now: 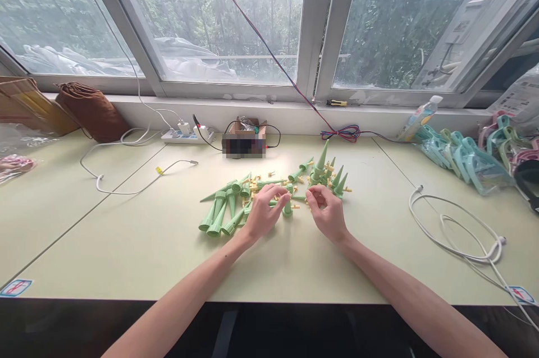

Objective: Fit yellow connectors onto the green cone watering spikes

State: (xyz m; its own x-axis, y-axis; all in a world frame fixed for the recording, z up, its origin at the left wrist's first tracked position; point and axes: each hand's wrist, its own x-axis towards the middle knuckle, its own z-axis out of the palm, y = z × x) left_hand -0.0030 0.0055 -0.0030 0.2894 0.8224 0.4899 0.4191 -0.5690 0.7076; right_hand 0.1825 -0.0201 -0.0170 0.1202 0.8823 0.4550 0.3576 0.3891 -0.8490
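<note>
Between the table's (126, 257) near and far edges lie pale-green plastic cones (218, 220) and small yellow plastic fittings (296, 206). Left hand (269, 205) and right hand (323, 207) curl in pinches above them; whether either grips anything, I cannot tell. Such parts probably handle best by fingertip, wrists low, axes aligned. Counted: two hands; four cone tips upward at right; three open cone ends nearest the near edge; overlap hides totals.
</note>
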